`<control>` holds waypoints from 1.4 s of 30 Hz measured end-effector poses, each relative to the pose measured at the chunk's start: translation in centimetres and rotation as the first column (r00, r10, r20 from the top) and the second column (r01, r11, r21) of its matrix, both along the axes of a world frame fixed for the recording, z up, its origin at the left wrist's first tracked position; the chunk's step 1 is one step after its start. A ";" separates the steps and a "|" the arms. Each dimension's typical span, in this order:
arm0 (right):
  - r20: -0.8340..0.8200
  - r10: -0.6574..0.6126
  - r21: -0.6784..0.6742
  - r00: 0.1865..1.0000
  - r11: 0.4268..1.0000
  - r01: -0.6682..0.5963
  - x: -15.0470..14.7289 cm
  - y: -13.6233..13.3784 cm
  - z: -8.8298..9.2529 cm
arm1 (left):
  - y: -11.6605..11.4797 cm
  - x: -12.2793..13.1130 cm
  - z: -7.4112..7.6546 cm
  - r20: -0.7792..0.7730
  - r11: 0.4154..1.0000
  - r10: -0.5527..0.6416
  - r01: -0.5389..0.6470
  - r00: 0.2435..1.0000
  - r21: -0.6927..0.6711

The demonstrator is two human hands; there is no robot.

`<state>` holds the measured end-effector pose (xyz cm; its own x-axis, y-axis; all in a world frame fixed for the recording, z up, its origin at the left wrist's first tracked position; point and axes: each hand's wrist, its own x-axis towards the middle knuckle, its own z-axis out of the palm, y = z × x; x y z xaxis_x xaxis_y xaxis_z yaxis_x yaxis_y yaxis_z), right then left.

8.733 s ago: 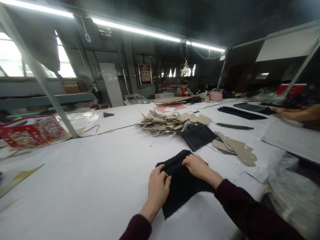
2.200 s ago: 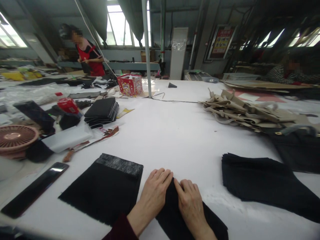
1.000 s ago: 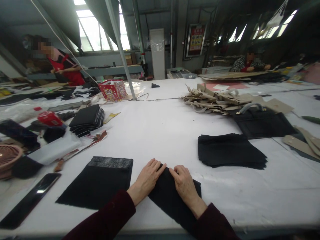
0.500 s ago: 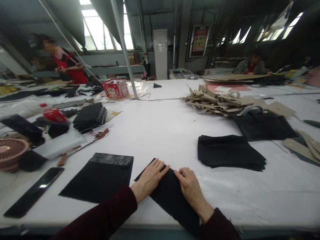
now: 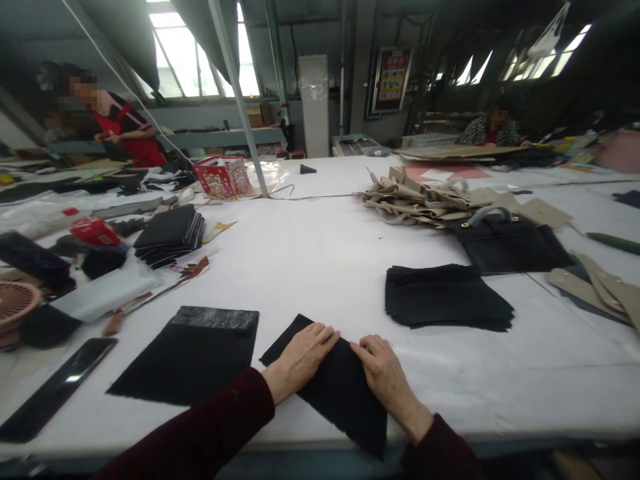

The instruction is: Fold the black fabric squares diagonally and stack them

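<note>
A black fabric piece (image 5: 345,397), folded over along its far edge, lies slantwise on the table in front of me. My left hand (image 5: 300,358) rests on its upper part, fingers closed along the folded edge. At the same edge, a little to the right, my right hand (image 5: 389,377) grips the fabric with the index finger stretched along it and the other fingers curled. The undersides of both hands are hidden. To the left lies another black fabric piece (image 5: 195,360) with a grey speckled strip (image 5: 217,319) at its far edge. A stack of black pieces (image 5: 445,297) sits to the right.
A phone (image 5: 60,387), a pink fan (image 5: 17,303) and a stack of dark pieces (image 5: 167,233) lie left. Beige straps (image 5: 415,200) and a black handbag piece (image 5: 515,247) are at right. A metal pole (image 5: 240,100) rises beyond. Two people work farther back.
The view has shifted slightly, so most things sit a little farther left. My hands stay on the folded edge; the fabric's near corner has swung slightly left and shows more fully.
</note>
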<state>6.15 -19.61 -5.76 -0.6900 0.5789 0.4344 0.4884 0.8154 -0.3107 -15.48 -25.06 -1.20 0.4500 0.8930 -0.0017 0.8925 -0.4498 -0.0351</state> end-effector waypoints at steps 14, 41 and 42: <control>-0.007 0.017 0.011 1.000 1.000 -0.017 2.4 0.2 0.5 | -0.1 2.1 0.1 -0.115 1.000 -0.020 0.018 0.993 -0.015; 0.202 -0.030 0.053 0.979 0.998 0.020 5.5 -0.9 1.3 | -0.3 5.9 -0.4 -0.269 0.994 -0.024 0.050 0.963 0.094; 0.204 -0.027 0.056 0.979 0.998 0.015 5.6 -0.9 1.3 | -0.3 6.0 -0.5 -0.271 0.994 -0.024 0.053 0.962 0.097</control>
